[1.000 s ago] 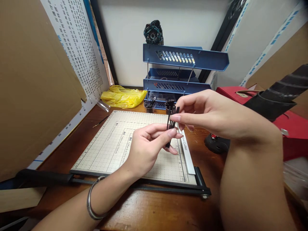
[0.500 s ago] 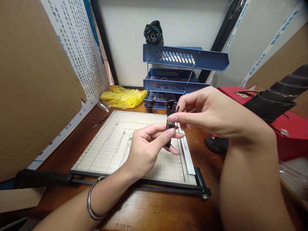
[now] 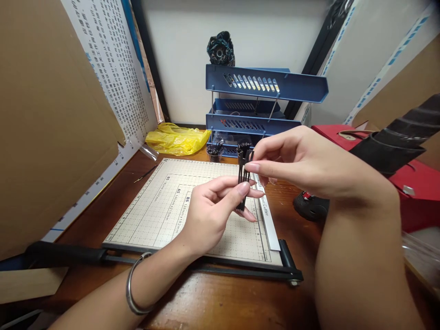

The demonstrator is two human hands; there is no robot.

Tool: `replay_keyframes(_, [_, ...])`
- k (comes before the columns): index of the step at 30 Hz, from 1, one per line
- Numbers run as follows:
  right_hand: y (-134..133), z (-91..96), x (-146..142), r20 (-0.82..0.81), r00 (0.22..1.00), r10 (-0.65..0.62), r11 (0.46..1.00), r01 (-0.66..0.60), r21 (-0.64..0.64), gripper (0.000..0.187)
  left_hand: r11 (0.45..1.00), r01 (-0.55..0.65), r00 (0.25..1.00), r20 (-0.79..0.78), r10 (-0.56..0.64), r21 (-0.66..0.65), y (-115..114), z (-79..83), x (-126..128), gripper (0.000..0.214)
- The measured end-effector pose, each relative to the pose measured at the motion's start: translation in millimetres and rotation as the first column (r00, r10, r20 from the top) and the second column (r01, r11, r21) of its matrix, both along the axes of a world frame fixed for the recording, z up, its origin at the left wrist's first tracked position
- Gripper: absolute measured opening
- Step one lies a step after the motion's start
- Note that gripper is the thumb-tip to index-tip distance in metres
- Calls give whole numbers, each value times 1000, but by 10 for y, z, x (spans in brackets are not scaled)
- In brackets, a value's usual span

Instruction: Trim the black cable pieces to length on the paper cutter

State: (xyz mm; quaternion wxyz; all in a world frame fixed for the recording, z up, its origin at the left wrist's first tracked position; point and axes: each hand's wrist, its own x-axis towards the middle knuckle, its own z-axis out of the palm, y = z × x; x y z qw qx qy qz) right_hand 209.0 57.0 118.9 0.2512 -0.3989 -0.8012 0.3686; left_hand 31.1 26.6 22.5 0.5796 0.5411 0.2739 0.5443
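Writing: cutting board has a printed grid with "A5" and "B6" size marks. The white ruler strip along its right edge reads "Cutter". The sheet of small print leaning at left is too fine to read.

Counts: one bunch of thin black sticks, number unclear. Two small cups of black bits stand behind the board. One blue three-tier tray rack, one yellow bag, one red box, one bracelet.

Hands: left hand pinches the sticks low between thumb and forefinger, other fingers curled. Right hand pinches their upper part with thumb and forefinger. Sticks are upright, held in the air above the board's right part, near the ruler strip.

Room: bare grid shows left of the hands. Cardboard walls off the left, the red box the right.
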Motion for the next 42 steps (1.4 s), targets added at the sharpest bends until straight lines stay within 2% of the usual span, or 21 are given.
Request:
replay_keyframes(8, [13,-18,0,-6,1000,-6,1000,6,6,34,1000,6,1000,28,-6,-21,-2,-2,4,17])
replay_keyframes(14, [-7,-2,-3,7,998,63,997,-62,-50,31,999,15,1000,28,-14,-39,-6,13,6,14])
replay_keyframes(26, [13,6,-3,7,998,66,995,-65,-80,29,998,32,999,38,-29,-63,1,33,15,13])
replay_keyframes(28, [15,7,-4,18,998,60,996,-59,-65,31,999,20,999,40,-18,-51,-2,28,12,12])
replay_keyframes(31, [33,-9,-12,41,996,78,996,-76,-37,34,998,-64,996,66,64,-10,1,6,14,14])
replay_keyframes(33, [58,-34,-25,65,989,130,991,-128,-43,37,993,-116,990,77,114,24,6,-6,21,16])
replay_keyframes(36, [95,-75,-61,120,970,212,975,-200,-99,47,991,-127,991,36,126,43,8,-2,33,17])
replay_keyframes(39, [105,-87,-108,167,968,189,977,-168,-128,58,993,-114,993,12,114,14,0,16,43,13])
replay_keyframes(42, [96,-77,-140,129,984,126,987,-110,-120,61,994,-103,994,45,104,-26,-6,12,49,18])
